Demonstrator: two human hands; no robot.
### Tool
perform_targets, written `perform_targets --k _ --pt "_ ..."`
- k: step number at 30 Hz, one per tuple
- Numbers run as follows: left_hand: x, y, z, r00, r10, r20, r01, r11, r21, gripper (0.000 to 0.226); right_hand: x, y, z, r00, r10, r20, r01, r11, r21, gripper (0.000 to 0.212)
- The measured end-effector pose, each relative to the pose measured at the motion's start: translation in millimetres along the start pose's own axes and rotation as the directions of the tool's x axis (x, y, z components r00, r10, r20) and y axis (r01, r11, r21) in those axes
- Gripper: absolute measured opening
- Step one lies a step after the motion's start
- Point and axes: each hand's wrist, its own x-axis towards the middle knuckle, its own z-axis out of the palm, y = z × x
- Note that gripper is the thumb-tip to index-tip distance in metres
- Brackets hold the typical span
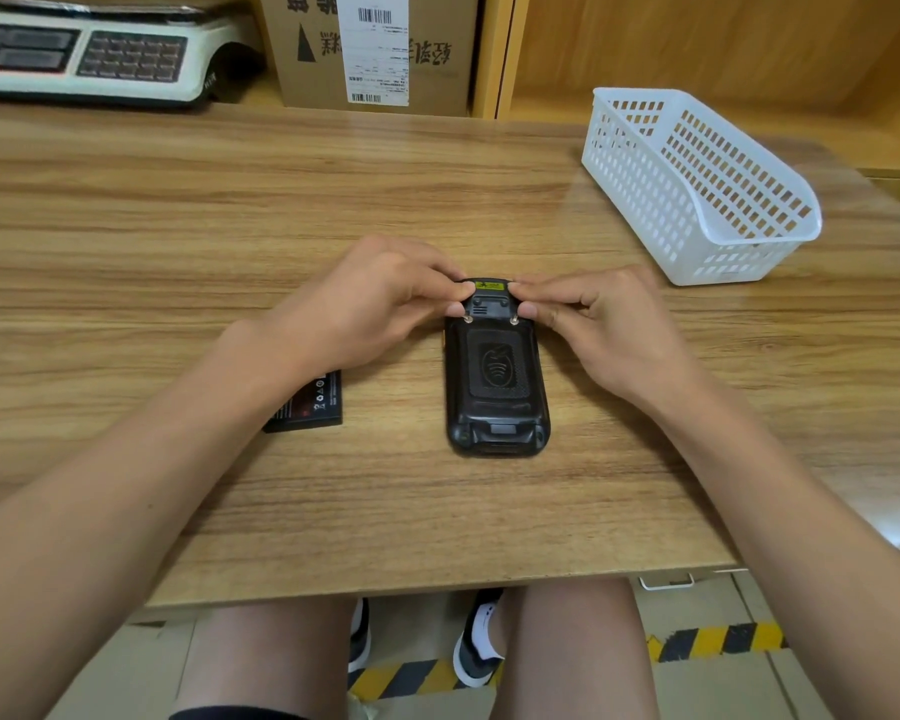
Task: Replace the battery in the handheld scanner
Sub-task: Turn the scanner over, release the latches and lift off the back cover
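Observation:
A black handheld scanner (495,376) lies face down in the middle of the wooden table (230,226), its back cover on and a yellow label at its far end. My left hand (380,298) pinches the far left corner of the scanner with thumb and fingertips. On the far right corner, my right hand (598,319) pinches in the same way. Two small metal screws show just below my fingertips. A black battery (310,405) lies flat on the table left of the scanner, partly hidden under my left forearm.
A white perforated plastic basket (697,184) stands at the back right of the table. A weighing scale (89,54) sits at the back left, and a cardboard box (375,49) stands behind the table. My knees are under the table's near edge.

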Motion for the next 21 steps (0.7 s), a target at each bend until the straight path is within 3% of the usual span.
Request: perform_targets --k 14,21 --pt "3.2 -0.1 -1.8 0.99 0.138 -0.026 -0.136 0.988 0.07 0.025 0.5 -1.5 -1.5 1.0 -0.005 0.019 0.005 1.0 -0.008 0.023" --pt "6.9 0.0 -3.9 0.992 0.127 -0.013 -0.126 0.991 0.042 0.026 1.2 -2.6 -3.4 1.0 -0.012 0.017 0.012 1.0 -0.014 0.022"
